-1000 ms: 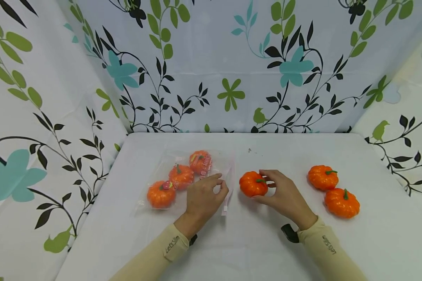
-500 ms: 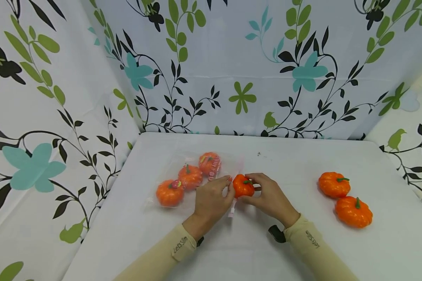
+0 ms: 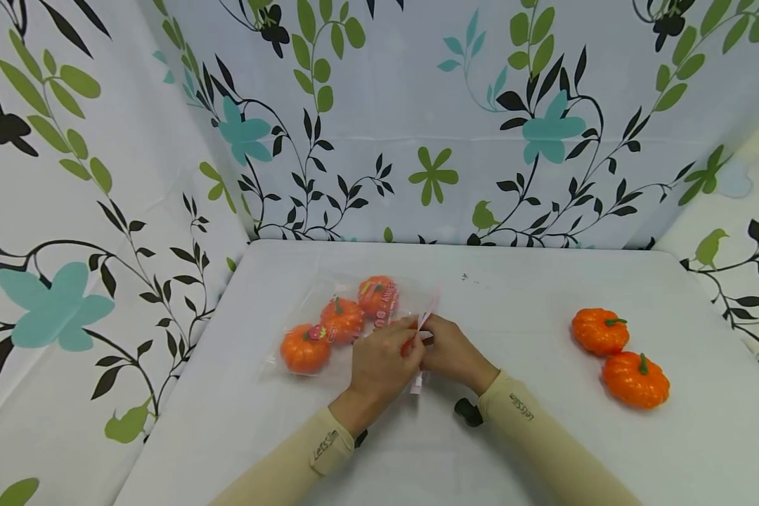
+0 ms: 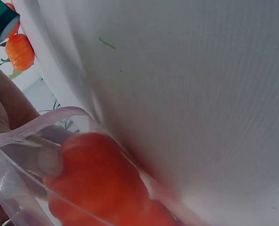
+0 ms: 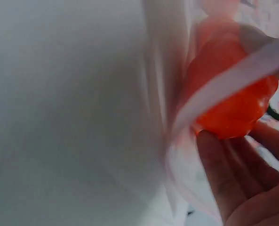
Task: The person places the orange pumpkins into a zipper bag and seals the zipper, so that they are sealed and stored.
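A clear zip bag (image 3: pixel 316 288) with pink lettering lies on the table, with several small orange toy pumpkins (image 3: pixel 306 349) inside. My left hand (image 3: pixel 382 362) holds the bag's mouth at its right end. My right hand (image 3: pixel 455 351) is at that mouth and grips another toy pumpkin (image 5: pixel 238 110), which the head view mostly hides. In the right wrist view the bag's pale pink edge (image 5: pixel 224 87) crosses in front of this pumpkin. Through the film in the left wrist view, the pumpkin (image 4: pixel 101 179) sits just within the opening, a fingertip against it.
Two more toy pumpkins, one behind (image 3: pixel 599 332) and one nearer (image 3: pixel 636 380), sit on the right side of the white table (image 3: pixel 519 295). Patterned curtains (image 3: pixel 354 140) enclose the table's back and sides.
My right hand has carried the toy pumpkin leftward from beside the bag into its mouth. The left hand has stayed at the bag's edge. The head view has shifted slightly.
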`<action>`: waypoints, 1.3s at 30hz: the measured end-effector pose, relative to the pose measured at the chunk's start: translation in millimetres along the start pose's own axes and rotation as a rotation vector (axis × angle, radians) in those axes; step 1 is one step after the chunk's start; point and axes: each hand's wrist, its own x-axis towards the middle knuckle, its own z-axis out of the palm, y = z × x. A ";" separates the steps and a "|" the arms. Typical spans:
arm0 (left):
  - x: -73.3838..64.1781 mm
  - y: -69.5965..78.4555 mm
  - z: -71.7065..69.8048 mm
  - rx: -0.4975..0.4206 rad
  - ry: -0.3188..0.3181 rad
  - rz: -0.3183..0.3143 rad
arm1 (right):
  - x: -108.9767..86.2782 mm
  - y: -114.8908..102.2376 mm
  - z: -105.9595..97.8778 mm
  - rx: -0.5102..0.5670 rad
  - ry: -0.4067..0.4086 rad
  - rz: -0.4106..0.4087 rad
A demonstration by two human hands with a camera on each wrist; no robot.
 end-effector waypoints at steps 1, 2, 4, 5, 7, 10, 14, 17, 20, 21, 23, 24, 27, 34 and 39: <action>-0.8 -0.5 -0.3 0.003 0.006 0.002 | 2.8 0.4 3.3 -0.007 -0.001 -0.013; -1.7 -0.8 -0.7 0.007 0.011 0.002 | 5.7 0.6 6.5 -0.017 0.002 -0.027; -2.8 -1.0 -2.2 0.009 0.015 -0.001 | 10.7 1.8 12.1 -0.038 0.008 -0.075; -3.1 -0.9 -2.9 0.006 0.014 -0.003 | 12.5 2.1 14.7 -0.048 0.012 -0.095; -4.1 -1.1 -3.5 0.002 0.014 -0.006 | 14.1 1.5 18.5 -0.059 0.020 -0.125; -4.4 -0.9 -3.9 -0.005 0.013 -0.010 | 13.5 0.9 20.9 -0.055 0.014 -0.149; -4.0 -1.6 -3.3 -0.015 0.027 0.003 | 10.0 3.9 16.9 -0.009 -0.023 -0.120; -2.1 -2.5 -3.6 -0.026 0.028 0.004 | 5.5 8.4 7.5 0.077 -0.039 -0.073; 0.5 -3.5 -5.0 -0.022 0.013 -0.003 | 0.4 12.4 -4.2 0.120 -0.042 -0.053; 1.3 -3.8 -5.6 -0.017 0.008 -0.006 | -1.0 13.4 -7.4 0.112 -0.052 -0.056; 2.5 -4.2 -6.7 -0.003 0.000 -0.012 | -2.6 15.1 -12.3 0.085 -0.082 -0.079; 2.8 -4.4 -7.0 0.002 -0.004 -0.016 | -3.0 15.3 -13.9 0.085 -0.103 -0.095; 3.6 -4.4 -8.0 0.002 -0.008 -0.027 | -1.9 14.7 -14.6 0.083 -0.165 -0.126; 3.3 -2.7 -6.4 -0.033 0.009 -0.013 | 7.8 9.3 -6.1 0.076 -0.245 -0.111; 4.0 -0.6 -5.1 -0.050 0.019 -0.006 | 17.0 6.6 0.2 0.068 -0.271 -0.120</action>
